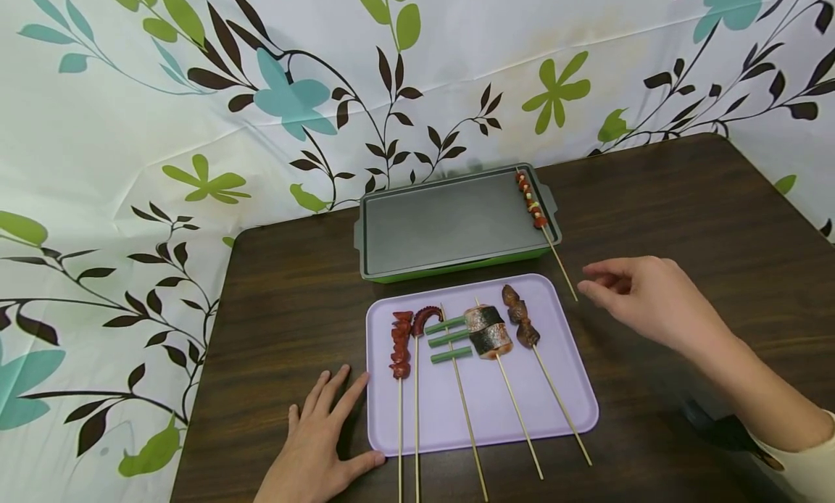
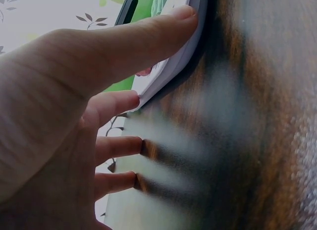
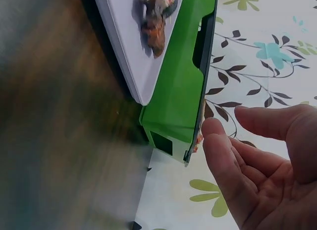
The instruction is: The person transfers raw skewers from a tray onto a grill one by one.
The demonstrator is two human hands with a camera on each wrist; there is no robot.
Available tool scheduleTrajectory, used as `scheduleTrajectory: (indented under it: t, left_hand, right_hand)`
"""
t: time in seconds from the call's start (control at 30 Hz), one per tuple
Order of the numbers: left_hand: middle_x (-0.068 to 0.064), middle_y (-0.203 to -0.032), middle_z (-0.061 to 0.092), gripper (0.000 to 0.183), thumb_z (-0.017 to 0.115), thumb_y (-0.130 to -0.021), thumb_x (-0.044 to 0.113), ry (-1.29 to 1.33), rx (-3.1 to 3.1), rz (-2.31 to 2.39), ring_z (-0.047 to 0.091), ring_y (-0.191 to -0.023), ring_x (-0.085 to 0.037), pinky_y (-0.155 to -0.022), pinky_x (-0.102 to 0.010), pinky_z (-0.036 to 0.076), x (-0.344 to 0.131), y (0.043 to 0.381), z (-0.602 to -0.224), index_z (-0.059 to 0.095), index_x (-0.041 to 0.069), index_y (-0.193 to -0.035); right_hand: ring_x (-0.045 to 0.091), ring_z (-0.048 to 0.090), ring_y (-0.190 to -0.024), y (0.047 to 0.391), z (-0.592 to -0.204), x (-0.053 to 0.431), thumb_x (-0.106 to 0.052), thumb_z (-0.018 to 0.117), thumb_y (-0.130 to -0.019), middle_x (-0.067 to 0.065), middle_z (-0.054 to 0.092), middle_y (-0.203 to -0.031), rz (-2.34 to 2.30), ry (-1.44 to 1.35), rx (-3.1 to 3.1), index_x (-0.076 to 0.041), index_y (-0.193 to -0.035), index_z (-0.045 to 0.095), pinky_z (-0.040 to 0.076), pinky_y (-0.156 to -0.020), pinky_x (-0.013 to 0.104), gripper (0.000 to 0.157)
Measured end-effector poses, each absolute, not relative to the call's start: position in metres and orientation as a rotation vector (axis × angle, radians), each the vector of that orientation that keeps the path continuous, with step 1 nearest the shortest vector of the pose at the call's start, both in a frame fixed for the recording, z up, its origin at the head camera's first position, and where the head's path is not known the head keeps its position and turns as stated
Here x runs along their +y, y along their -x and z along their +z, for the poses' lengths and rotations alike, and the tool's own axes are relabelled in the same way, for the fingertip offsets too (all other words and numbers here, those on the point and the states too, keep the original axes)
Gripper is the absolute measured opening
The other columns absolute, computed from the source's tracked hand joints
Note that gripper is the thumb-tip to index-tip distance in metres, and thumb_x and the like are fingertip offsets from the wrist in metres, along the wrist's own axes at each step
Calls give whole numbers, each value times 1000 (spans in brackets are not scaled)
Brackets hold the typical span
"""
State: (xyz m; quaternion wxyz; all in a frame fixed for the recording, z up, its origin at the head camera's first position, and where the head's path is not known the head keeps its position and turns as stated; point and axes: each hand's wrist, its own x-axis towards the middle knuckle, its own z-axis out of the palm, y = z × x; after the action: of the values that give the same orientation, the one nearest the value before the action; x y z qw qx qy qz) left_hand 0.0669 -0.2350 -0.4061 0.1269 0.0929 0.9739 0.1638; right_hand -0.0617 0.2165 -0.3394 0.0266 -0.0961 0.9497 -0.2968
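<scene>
My left hand (image 1: 313, 438) lies with fingers spread at the left edge of a lilac tray (image 1: 457, 423), its index finger and thumb touching the rim. To the right of the tray, my right hand (image 1: 642, 293) hovers with loosely bent fingers and nothing between them. Just left of its fingertips is the bare stick end of a skewer (image 1: 531, 200) of red and pale pieces. That skewer lies on the right side of a grey griddle plate (image 1: 443, 224), its stick overhanging the front edge.
On the tray lie a red meat skewer (image 1: 401, 343), an octopus tentacle skewer (image 1: 427, 314), a skewer of green stalks (image 1: 450, 338), a fish-like skewer with dark skin (image 1: 489, 333) and a brown meat skewer (image 1: 520, 316). The griddle's green base (image 3: 178, 76) stands behind the tray, near a patterned curtain (image 1: 457, 68).
</scene>
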Motion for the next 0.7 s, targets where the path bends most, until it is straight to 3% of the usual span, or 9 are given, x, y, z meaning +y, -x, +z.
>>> scheduleTrajectory:
  t: [0.27, 0.43, 0.7]
  left_hand:
    - [-7, -159, 26, 104, 67, -68, 78, -275, 2850, 466, 19, -144, -40, -85, -86, 23, -235, -68, -408, 25, 41, -155]
    - [-6, -159, 25, 103, 63, -68, 81, -262, 2839, 469, 19, -144, -41, -85, -86, 23, -235, -69, -409, 24, 42, -155]
    - [-7, -159, 25, 104, 69, -69, 76, -270, 2840, 472, 17, -145, -40, -86, -86, 21, -234, -66, -406, 24, 40, -155]
  right_hand:
    - [13, 63, -71, 29, -351, 217, -32, 72, -90, -5, 67, -79, -940, 285, 2869, -2, -108, 74, 47, -56, 26, 34]
    - [5, 57, -65, 13, -362, 210, -28, 74, -89, -11, 64, -75, -976, 319, 2803, -5, -103, 75, 45, -54, 24, 27]
    - [0, 53, -61, -3, -386, 202, -22, 78, -84, -15, 60, -70, -1038, 362, 2681, -14, -89, 75, 45, -54, 22, 10]
